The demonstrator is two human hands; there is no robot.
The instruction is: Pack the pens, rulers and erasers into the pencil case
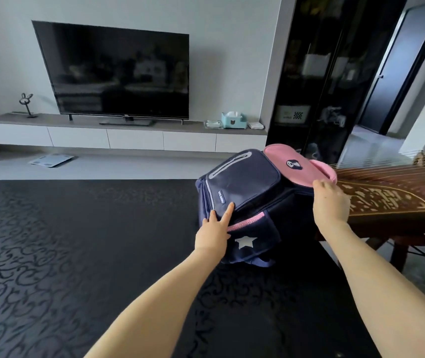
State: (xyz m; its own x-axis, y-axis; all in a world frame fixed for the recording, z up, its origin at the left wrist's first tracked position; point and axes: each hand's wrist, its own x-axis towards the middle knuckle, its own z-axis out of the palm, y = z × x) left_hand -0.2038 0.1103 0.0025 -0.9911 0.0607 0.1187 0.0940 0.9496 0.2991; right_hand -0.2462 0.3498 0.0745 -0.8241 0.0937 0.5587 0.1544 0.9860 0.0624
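Note:
A navy and pink school backpack [247, 187] lies on the black patterned table [77, 254] at its far right. My left hand [215, 229] rests on the bag's near left side, fingers straight against the front pocket. My right hand [331, 200] is at the bag's top by the pink flap [299, 166], its fingers curled at the flap's edge; whether they pinch it is not clear. No pens, rulers, erasers or pencil case show in view.
A wooden stringed zither [387, 200] on a stand sits right of the table, close to my right hand. Beyond the table are a TV [118, 73] on a low white cabinet [108, 136], a scale on the floor, and a dark glass cabinet [317, 81].

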